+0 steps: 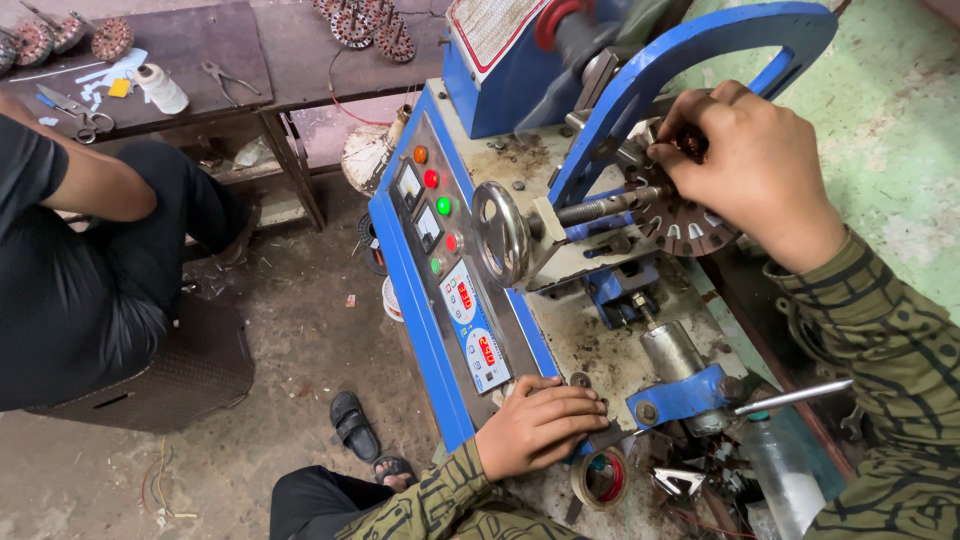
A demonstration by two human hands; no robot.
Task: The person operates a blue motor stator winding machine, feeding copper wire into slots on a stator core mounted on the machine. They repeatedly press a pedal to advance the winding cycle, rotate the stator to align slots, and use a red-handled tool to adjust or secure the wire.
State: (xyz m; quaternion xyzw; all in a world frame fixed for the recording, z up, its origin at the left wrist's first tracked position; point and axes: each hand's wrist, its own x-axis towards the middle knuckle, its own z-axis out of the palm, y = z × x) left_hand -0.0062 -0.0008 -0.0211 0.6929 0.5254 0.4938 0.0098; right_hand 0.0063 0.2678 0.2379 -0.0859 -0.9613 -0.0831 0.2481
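Right hand (pixel 752 165) pinches the slotted stator core (pixel 680 215) mounted on the blue winding machine (pixel 480 250); left hand (pixel 538 425) rests flat, empty, by the control panel (pixel 455 270); spindle starting could trap those fingers.

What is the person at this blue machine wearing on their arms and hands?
Both hands, the left hand and the right hand, are bare: no gloves, rings or watch show. Each arm wears a long olive-green sleeve with a dark, wavy line pattern, reaching to the wrist.
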